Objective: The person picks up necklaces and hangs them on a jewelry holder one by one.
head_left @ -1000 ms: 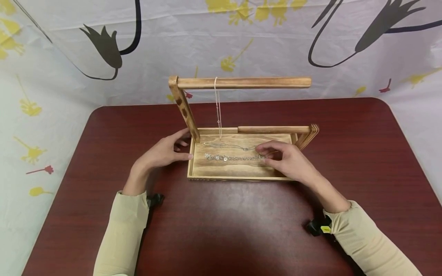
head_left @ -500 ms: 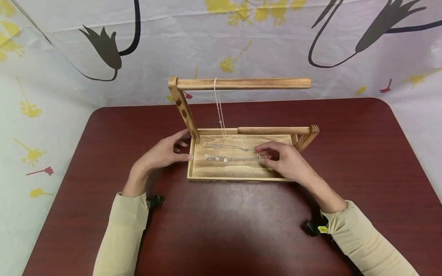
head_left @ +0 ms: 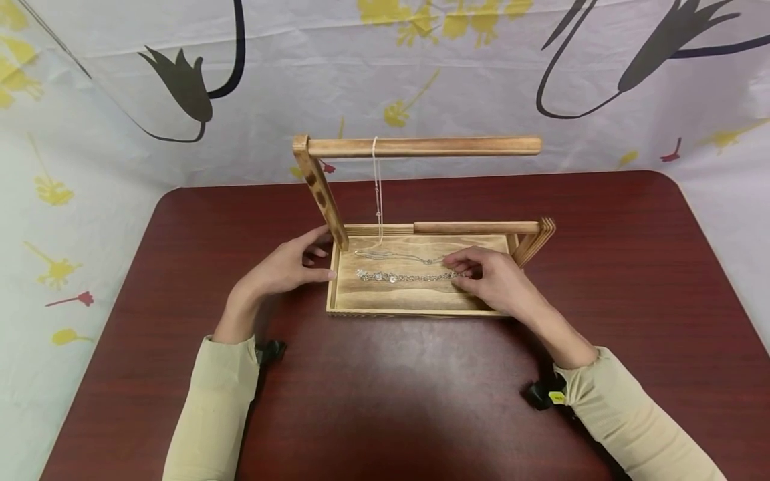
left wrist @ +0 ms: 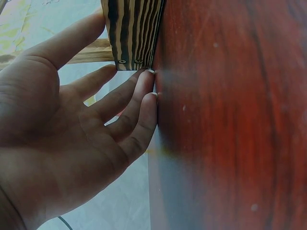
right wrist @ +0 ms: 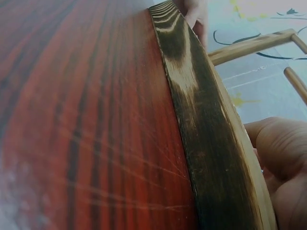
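My left hand (head_left: 281, 266) lies at the left end of a wooden jewelry stand's tray (head_left: 415, 310). Its thumb touches the rim, and in the left wrist view its fingertips (left wrist: 151, 98) rest near the tray's end and the table. Inside the tray, my right hand (head_left: 494, 277) has bent fingers at the right ends of a thin silver necklace (head_left: 397, 255) and a thicker silver chain with charms (head_left: 409, 276). Whether it pinches either one is hidden. A fine necklace (head_left: 378, 194) hangs from the stand's upper bar (head_left: 433, 146), its lower end near the tray.
A lower wooden bar (head_left: 475, 227) runs along the tray's back from a right-hand post (head_left: 538, 237). The left post (head_left: 321, 194) carries the upper bar. All stands on a dark red table (head_left: 409, 401), with a patterned cloth (head_left: 469, 80) behind.
The hanging necklace swings right, then back left. My right hand shifts slightly left at the chains' ends. My left hand and the stand keep their places.
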Demonstrator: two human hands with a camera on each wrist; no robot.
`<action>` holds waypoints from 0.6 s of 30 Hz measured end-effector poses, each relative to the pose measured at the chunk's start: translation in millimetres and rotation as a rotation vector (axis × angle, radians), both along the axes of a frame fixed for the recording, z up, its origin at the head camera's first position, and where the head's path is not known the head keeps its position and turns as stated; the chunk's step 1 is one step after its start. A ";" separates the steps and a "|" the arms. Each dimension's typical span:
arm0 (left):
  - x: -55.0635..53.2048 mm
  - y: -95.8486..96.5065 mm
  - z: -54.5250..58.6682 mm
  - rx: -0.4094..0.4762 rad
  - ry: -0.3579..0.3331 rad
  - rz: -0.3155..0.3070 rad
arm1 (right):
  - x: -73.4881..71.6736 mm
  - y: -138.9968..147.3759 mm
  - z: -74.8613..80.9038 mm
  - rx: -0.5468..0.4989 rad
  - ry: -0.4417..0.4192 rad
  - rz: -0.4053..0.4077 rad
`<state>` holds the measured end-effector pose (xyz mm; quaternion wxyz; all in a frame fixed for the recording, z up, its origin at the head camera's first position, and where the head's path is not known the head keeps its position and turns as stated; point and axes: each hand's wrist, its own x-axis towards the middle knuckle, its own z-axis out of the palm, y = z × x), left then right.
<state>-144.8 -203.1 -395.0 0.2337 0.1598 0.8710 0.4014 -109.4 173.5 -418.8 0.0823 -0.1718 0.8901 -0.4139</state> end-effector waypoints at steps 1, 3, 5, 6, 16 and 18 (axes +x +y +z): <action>0.1 0.1 0.0 -0.002 -0.001 0.001 | -0.3 -0.5 -0.1 0.003 0.003 0.001; 0.1 0.2 0.0 -0.002 -0.003 0.002 | -0.9 -1.5 -0.5 0.011 0.014 0.005; 0.2 0.2 0.4 -0.004 -0.005 0.004 | -1.8 -2.9 -0.6 0.027 0.021 0.009; 0.3 0.2 0.6 -0.005 -0.007 0.006 | -2.0 -3.6 -0.4 0.034 0.023 0.010; 0.3 -0.6 -0.6 -0.010 0.002 -0.002 | -2.5 -7.6 -0.6 0.094 0.039 -0.005; 0.7 -0.7 -0.5 -0.008 -0.001 0.000 | -2.7 -8.3 -1.0 0.098 0.044 -0.015</action>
